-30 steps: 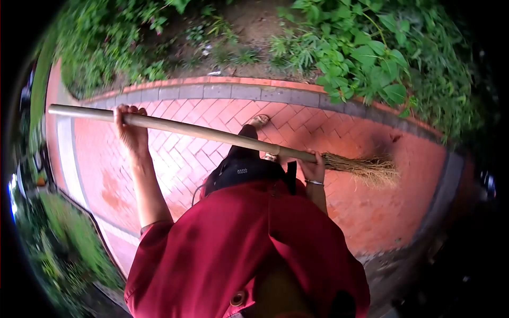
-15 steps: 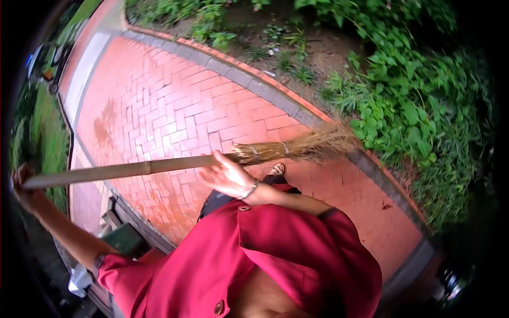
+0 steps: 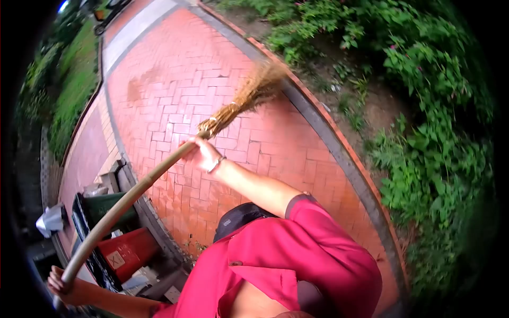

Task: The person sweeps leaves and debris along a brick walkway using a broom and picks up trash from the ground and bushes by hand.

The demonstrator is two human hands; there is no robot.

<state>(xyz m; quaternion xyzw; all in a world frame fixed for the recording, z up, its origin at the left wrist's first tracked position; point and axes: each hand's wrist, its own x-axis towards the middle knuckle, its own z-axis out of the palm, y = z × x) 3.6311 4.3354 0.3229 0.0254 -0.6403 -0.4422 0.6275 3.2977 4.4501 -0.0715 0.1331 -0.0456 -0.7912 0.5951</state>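
Observation:
A long broom (image 3: 139, 186), with a pale bamboo-like handle and a bundled straw head, slants across the view from lower left to upper middle. My left hand (image 3: 64, 281) is wrapped round the handle near its far end. Close below the bound straw, my right hand (image 3: 202, 155) holds the handle, palm partly in view and fingers partly behind it. The bristles (image 3: 260, 87) are smeared by motion near the dark kerb. A band circles my right wrist.
Red brick paving (image 3: 175, 95) lies ahead, bordered on the right by a kerb (image 3: 323, 135) and green plants (image 3: 424, 106). At lower left stand a red bin (image 3: 130, 252) and a dark green bin (image 3: 106, 206). Grass (image 3: 79, 85) runs along the left.
The broom head has swung away from me and to the left. My left hand has come down and right, and my right hand now closes on the handle. The view has turned, showing the bins more.

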